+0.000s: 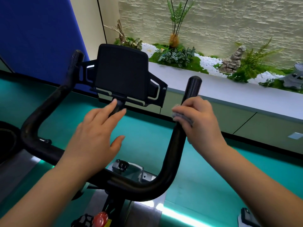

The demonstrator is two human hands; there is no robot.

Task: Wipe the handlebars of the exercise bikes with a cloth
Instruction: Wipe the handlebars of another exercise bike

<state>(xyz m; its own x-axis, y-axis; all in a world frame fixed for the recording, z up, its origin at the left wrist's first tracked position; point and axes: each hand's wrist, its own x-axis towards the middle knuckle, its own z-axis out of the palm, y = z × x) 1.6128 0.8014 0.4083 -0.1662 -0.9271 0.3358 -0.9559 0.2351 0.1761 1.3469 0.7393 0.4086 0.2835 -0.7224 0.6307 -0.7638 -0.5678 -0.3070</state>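
Seen from the head: right hand (pixel 199 119) curled round a grey cloth (pixel 183 116), wrapped on the right arm of the black handlebar (pixel 176 145). Left hand (pixel 95 138) spread flat, holding nothing, fingertips near the black screen holder (pixel 122 72) (above the handlebar's middle). Behind the handlebar, a long planter (pixel 229 90) full of ferns, white pebbles, moss.

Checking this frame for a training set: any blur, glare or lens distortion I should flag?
Head view: the right hand and the grey cloth it grips on the right handlebar are motion-smeared; the left hand is sharper. Bright glare on the floor below the bike. Wide-angle bending shows in the white ledge.
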